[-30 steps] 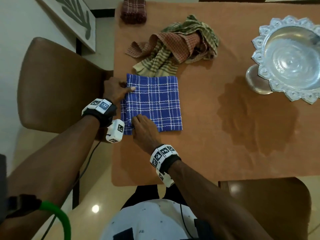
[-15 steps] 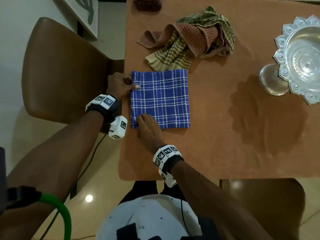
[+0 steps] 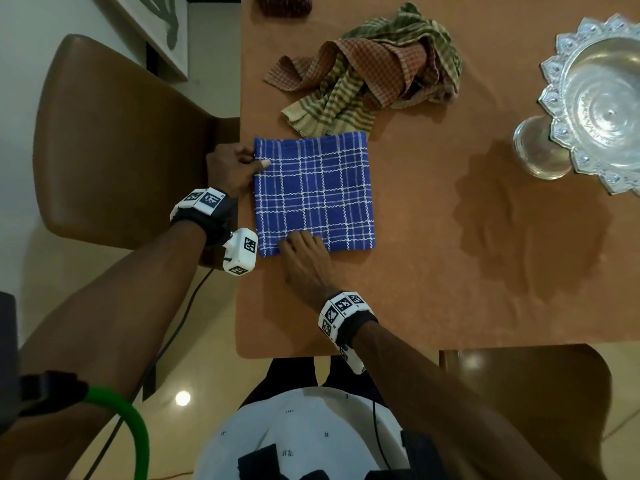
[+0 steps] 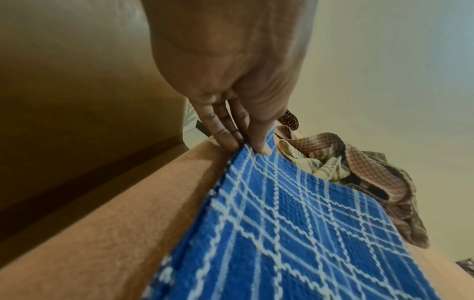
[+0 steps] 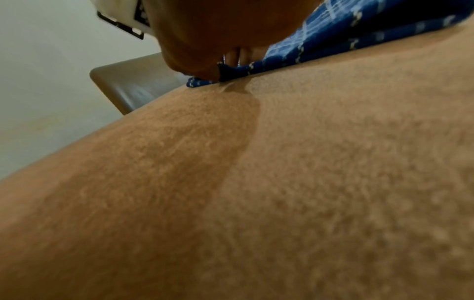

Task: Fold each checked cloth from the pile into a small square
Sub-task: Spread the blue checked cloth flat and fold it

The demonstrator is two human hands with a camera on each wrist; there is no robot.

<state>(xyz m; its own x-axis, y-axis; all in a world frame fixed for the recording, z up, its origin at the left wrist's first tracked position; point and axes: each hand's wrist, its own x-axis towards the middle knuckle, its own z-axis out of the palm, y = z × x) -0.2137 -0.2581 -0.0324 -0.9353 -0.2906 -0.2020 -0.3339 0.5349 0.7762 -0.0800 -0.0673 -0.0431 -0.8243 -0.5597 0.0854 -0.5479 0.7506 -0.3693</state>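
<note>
Pinching the far-left corner of the blue cloth [image 3: 313,194], the left hand [image 3: 230,168] has its thumb on top and fingers tucked at the edge, as the left wrist view shows. The right hand [image 3: 304,259] sits at the near-left corner, thumb and fingers closed on the stacked layers there. The cloth lies flat on the bench [image 3: 433,289], close to its left edge and already a fairly neat square.

For the next fold to come out well, I judge both corners should lift together and travel across to the right edge — keeping the layers pinched so they do not slip apart.

Room is mixed: the pile [image 3: 374,64] of unfolded checked cloths touches or nearly touches the blue cloth's far edge, so any fold away from the person would crowd it. Rightward the bench is bare until the silver bowl [image 3: 595,98], well apart — the safer direction.
</note>
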